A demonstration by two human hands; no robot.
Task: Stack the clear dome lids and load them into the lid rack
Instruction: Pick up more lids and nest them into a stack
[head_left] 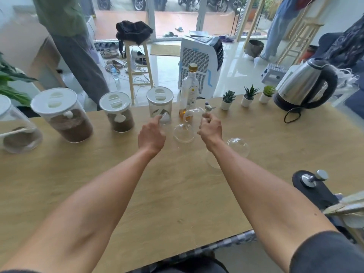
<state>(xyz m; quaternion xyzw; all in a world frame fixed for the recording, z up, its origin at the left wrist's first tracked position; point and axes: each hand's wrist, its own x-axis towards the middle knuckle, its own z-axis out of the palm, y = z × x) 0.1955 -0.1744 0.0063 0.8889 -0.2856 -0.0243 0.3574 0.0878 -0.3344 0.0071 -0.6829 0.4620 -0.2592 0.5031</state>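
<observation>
A clear dome lid (183, 133) lies on the wooden table (98, 184) between my two hands. A second dome lid (238, 146) lies to the right of my right wrist, and a fainter one (213, 161) shows beside my right forearm. My right hand (210, 130) is raised over the table, its fingertips pinched on the rim of another clear dome lid (194, 112), in front of the bottle. My left hand (151, 134) reaches toward the small jar with fingers loosely curled. Whether it holds anything clear is too faint to tell.
Several white-lidded jars (118, 113) of brown powder line the far left edge. A glass bottle (190, 89), three small potted succulents (247, 96) and a steel kettle (304, 85) stand along the far edge. A black object with metal knobs (313, 181) sits at the near right.
</observation>
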